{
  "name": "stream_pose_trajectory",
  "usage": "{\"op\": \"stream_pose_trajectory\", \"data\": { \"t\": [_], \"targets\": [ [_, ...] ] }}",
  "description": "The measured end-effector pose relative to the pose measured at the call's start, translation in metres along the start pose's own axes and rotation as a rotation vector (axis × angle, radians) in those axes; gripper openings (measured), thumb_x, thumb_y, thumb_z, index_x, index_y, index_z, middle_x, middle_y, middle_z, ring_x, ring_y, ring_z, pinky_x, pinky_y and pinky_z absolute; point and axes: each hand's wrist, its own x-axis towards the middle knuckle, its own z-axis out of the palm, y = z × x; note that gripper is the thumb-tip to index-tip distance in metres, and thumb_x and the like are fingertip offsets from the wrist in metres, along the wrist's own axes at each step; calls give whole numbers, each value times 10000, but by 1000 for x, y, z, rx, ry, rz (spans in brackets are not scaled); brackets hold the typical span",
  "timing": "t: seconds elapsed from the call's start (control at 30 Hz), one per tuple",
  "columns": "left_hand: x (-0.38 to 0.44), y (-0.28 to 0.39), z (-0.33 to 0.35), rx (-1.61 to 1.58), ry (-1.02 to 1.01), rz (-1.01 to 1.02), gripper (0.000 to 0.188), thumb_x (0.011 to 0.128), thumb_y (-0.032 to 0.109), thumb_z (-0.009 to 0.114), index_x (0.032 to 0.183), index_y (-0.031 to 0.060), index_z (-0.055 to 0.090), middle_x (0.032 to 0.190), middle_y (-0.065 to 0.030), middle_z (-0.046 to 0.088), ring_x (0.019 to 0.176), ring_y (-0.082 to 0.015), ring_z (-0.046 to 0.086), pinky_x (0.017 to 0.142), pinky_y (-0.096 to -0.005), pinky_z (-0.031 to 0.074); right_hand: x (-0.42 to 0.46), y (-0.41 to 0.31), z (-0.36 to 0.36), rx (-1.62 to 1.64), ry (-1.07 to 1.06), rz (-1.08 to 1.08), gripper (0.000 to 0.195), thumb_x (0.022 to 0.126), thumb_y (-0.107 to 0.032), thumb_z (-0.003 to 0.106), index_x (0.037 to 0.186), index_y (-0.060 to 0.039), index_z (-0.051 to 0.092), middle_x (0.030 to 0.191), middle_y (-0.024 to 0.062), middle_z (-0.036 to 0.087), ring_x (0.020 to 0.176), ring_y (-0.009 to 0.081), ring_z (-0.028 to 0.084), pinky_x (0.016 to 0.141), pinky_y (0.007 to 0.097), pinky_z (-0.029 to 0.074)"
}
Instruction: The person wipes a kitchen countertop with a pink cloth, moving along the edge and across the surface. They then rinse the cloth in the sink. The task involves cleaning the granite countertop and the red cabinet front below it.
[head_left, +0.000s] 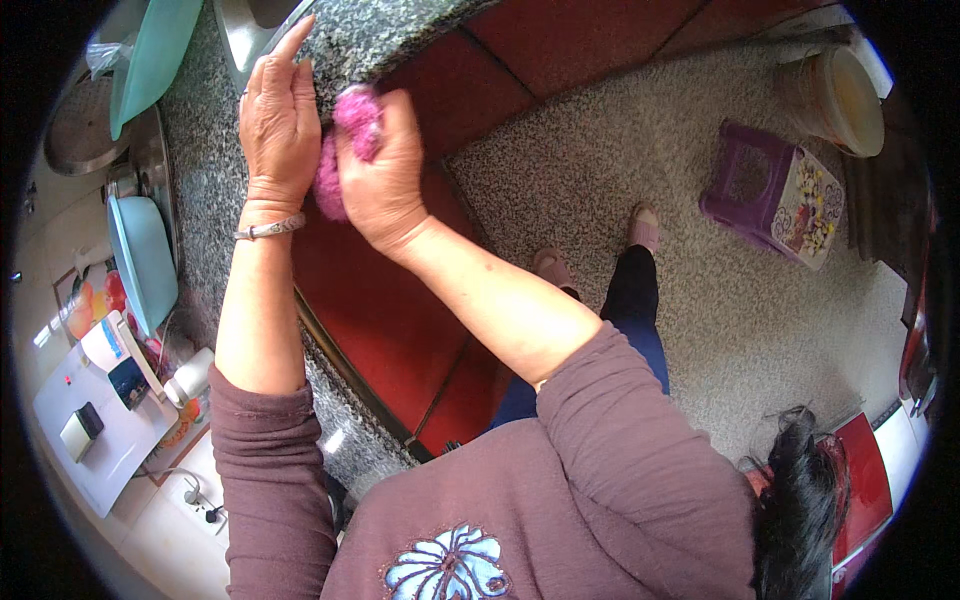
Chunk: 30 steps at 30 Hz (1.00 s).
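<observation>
Bunched in my right hand (386, 172) is a fuzzy pink cloth (358, 120), held at the front edge of the speckled granite countertop (345, 49). Part of the cloth hangs below the fingers, between my two hands. My left hand (279, 127), with a bracelet at the wrist, lies just left of the cloth, fingers straight and close together, holding nothing. Its fingertips reach the rim of a metal sink (251, 34); whether they rest on it I cannot tell.
Red cabinet fronts (352, 285) stand below the counter. A green basin (157, 56), a blue basin (142, 259) and a metal pan (82, 131) are at the left. On the speckled floor are a purple plastic stool (750, 180) and a bucket (847, 101).
</observation>
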Motion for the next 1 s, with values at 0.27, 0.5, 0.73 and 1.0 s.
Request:
{"op": "stream_pose_trajectory", "data": {
  "t": [0.27,0.5,0.73,1.0],
  "targets": [
    [-1,0,-3,19,-2,-22,358,941,79,505,1287,160,545,1071,-118,629,963,-309,602,834,-386,473,108,-12,-66,303,215,-166,191,850,89,418,944,-74,446,731,67,480,527,187,522,455,339,472],
    [-5,5,-9,-284,-171,-409,401,974,78,506,1373,83,460,944,5,565,856,-90,493,823,-220,404,6,-5,1,237,128,317,310,835,0,505,1136,-9,432,1069,118,539,987,210,524,929,347,418],
    [-2,2,-11,-351,-134,-330,454,932,88,596,1369,134,482,787,61,433,705,-57,384,653,-183,369,-23,9,18,462,-122,683,265,849,-8,504,1113,-35,501,1029,70,579,953,179,553,887,322,454],
    [-3,1,-8,-121,-73,-214,350,932,99,572,1282,110,560,867,-25,536,758,-141,496,736,-270,445,-2,11,32,986,64,1258,159,953,-128,461,1046,-70,578,1005,102,630,882,230,613,831,415,519]
  ]
}}
